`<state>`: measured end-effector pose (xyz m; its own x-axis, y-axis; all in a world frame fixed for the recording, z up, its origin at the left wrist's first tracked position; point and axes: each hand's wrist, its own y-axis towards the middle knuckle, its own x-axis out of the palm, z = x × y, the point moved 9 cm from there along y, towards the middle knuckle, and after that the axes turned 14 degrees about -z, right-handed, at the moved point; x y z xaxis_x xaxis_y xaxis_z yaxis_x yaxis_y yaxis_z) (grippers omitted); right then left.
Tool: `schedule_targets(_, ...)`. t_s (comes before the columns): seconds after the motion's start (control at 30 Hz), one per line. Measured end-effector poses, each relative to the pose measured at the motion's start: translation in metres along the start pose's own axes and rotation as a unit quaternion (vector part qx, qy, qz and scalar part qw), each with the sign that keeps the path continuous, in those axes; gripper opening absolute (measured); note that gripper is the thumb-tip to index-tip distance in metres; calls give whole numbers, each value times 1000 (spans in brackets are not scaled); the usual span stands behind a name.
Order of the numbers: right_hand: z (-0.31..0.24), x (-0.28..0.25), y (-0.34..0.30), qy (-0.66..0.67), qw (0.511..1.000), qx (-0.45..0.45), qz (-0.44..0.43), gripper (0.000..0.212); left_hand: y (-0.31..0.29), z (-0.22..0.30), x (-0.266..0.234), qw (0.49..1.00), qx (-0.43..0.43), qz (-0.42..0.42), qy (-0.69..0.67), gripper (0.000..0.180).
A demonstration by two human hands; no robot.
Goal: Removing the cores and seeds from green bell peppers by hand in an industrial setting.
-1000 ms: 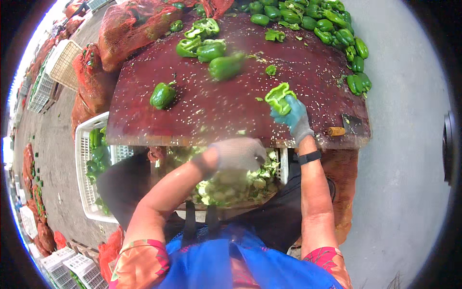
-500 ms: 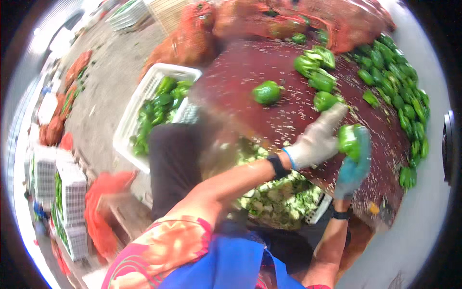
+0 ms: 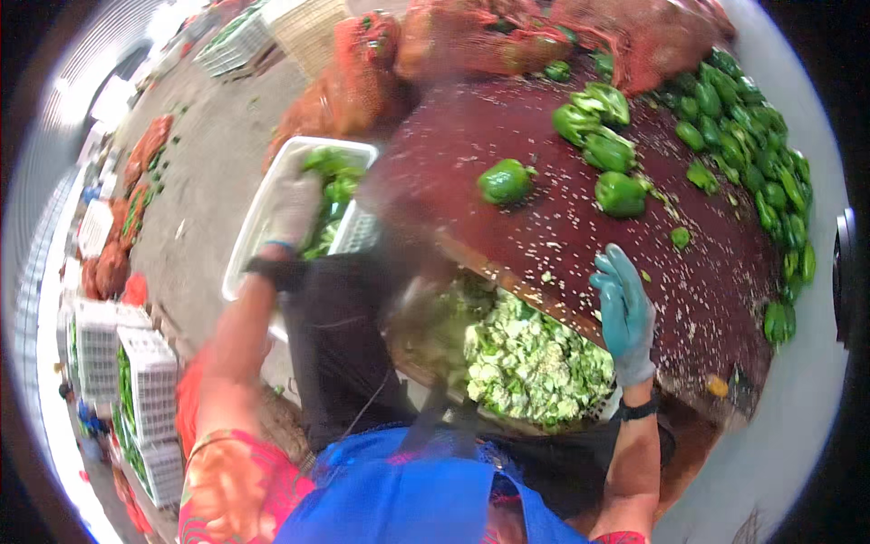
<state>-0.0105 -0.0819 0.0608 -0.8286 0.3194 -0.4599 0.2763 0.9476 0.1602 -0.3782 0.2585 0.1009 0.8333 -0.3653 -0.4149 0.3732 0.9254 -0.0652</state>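
Observation:
My left hand (image 3: pixel 297 208), in a pale glove, reaches into the white plastic crate (image 3: pixel 237 258) at my left. Motion blurs its fingers, so what they hold, if anything, does not show. Beside it in the crate lie green bell peppers (image 3: pixel 340 186). Over the near edge of the dark red table (image 3: pixel 544 240), my right hand (image 3: pixel 627 317) is open in a teal-coated glove, fingers stretched out and nothing in them. A bell pepper (image 3: pixel 506 182) lies alone toward the table's left. Another pepper (image 3: pixel 621 194) sits beyond my right hand, beside several cut-open peppers (image 3: pixel 605 150).
Pale pepper cores (image 3: pixel 535 363) fill a container below the table's near edge. A heap of whole peppers (image 3: pixel 752 145) lines the far right side. Red mesh sacks (image 3: pixel 498 41) stand at the back. Stacked white crates (image 3: pixel 149 372) stand on the floor at far left.
My left hand has swung from the table to the crate at left. The bell pepper has left my right hand, which has opened. A small green scrap now shows on the table.

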Motion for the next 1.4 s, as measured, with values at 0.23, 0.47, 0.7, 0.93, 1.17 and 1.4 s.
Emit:
schedule_targets(0.23, 42, -16, 8, 189, 969, 128, 94, 40, 13, 49, 95, 975, 139, -136, 110, 30)
schedule_targets(0.47, 96, -36, -7, 383, 889, 177, 177, 38, -12, 137, 394, 871, 308, -269, 273, 27)
schedule_targets(0.7, 97, -39, -3, 389, 864, 260, 188, 47, 23, 151, 466, 789, 293, -272, 466, 51)
schedule_targets(0.93, 95, -55, -14, 390, 867, 234, 203, 51, -9, 105, 484, 785, 250, -401, 400, 62)
schedule_targets(1.17, 88, -45, -22, 391, 880, 208, 169, 50, 4, 134, 460, 896, 251, -315, 188, 40)
schedule_targets(1.4, 69, -23, -2, 320, 923, 207, 51, 43, 89, 143, 463, 823, 341, -212, 401, 52)
